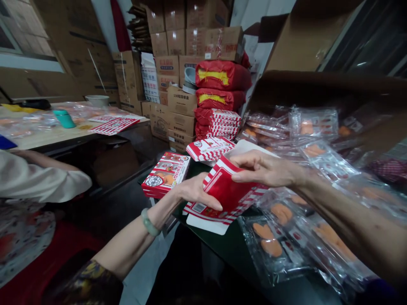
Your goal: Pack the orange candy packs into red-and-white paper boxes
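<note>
While both hands meet at the centre of the frame, the left hand point(194, 192) pinches the lower edge of a red-and-white striped carton point(227, 189), thumb on top, and the right hand point(263, 169) closes its fingers over the upper edge, holding it just above a stack of flat cartons point(205, 218) on the dark counter point(229, 250). It looks like thin, light card that creases easily, best gripped by its folded edges. Clear packets point(270, 239) with orange pieces lie at lower right.

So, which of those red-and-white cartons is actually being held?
The half-open carton in the middle, gripped by the left hand and the right hand; the others lie untouched in stacks behind it.
</note>
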Available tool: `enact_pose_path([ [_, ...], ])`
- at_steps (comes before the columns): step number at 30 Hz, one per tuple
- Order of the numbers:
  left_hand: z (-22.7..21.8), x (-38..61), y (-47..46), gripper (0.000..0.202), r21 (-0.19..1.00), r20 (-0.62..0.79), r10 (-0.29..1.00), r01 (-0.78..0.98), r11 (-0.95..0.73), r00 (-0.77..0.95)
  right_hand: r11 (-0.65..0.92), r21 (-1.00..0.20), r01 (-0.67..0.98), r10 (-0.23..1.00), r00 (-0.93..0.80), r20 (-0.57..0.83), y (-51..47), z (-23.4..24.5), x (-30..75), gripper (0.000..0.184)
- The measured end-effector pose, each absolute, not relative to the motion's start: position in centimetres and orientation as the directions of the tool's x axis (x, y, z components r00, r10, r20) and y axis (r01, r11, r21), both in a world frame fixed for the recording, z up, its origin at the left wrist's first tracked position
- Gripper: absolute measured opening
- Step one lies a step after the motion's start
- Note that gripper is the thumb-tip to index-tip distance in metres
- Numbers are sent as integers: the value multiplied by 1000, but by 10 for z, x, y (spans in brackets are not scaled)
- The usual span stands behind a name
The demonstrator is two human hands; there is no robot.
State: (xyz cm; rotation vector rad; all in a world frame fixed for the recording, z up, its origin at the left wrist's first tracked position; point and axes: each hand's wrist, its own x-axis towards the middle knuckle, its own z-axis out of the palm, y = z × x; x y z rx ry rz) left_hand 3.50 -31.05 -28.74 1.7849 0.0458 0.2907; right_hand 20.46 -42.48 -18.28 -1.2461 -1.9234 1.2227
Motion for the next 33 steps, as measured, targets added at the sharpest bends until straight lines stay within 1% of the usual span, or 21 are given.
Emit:
enact_pose_path([
  [2,-292,31,-310,67,975,175,160,-148,-169,972,180,-892,414,891,-452,-29,-422,-183,200,15],
  [5,-301,28,-318,87,983,165,96,-172,71,982,212,-866,452,888,-458,-21,-417,-182,200,19],
  [8,-315,24,-328,94,936,134,112,-163,311,985,281,-740,611,910,-414,4,-412,-181,206,25],
  [10,-325,24,-331,93,890,134,124,-175,422,983,305,-635,710,930,-366,36,-409,-183,212,26],
  [11,-330,25,-330,90,868,136,133,-183,462,982,304,-605,736,934,-356,36,-408,-185,214,24],
  [12,-334,26,-329,85,852,133,149,-189,489,980,302,-601,741,933,-359,26,-407,-187,216,22],
  [15,-340,37,-321,69,851,83,214,-181,494,973,273,-673,687,923,-384,-18,-407,-192,217,20],
  [17,-338,46,-315,62,874,61,289,-191,446,955,261,-653,711,943,-333,14,-410,-193,215,24],
  [18,-336,50,-312,60,887,62,339,-208,413,939,262,-603,753,958,-276,73,-412,-193,213,25],
  [19,-333,54,-309,60,896,77,396,-238,376,915,260,-537,803,965,-194,179,-416,-194,211,23],
  [20,-329,58,-307,61,899,100,456,-277,339,884,253,-472,844,940,-97,328,-421,-195,208,19],
  [21,-326,60,-305,63,896,126,509,-318,310,852,238,-432,870,870,7,493,-426,-198,206,14],
  [22,-323,63,-303,64,887,153,551,-360,289,820,222,-427,876,763,116,635,-430,-203,203,18],
  [23,-320,65,-302,65,872,179,585,-402,278,791,213,-457,863,654,222,723,-434,-210,200,32],
  [24,-318,67,-302,67,855,200,605,-438,276,771,217,-517,828,585,314,748,-437,-218,197,47],
  [25,-316,69,-302,68,838,215,616,-467,282,758,229,-600,766,586,384,714,-439,-227,194,58],
  [26,-315,72,-302,69,823,226,625,-490,288,747,235,-697,678,641,431,635,-439,-236,191,62],
  [28,-313,78,-304,70,800,235,649,-523,294,724,213,-852,478,788,431,439,-435,-252,187,54],
  [29,-312,81,-306,69,792,233,666,-536,293,709,201,-891,407,829,413,376,-432,-257,185,46],
  [31,-312,85,-307,66,785,226,696,-551,283,681,212,-909,359,829,426,361,-426,-265,185,34],
  [33,-313,88,-307,63,796,232,714,-551,251,660,240,-895,377,761,499,415,-421,-271,186,29],
])
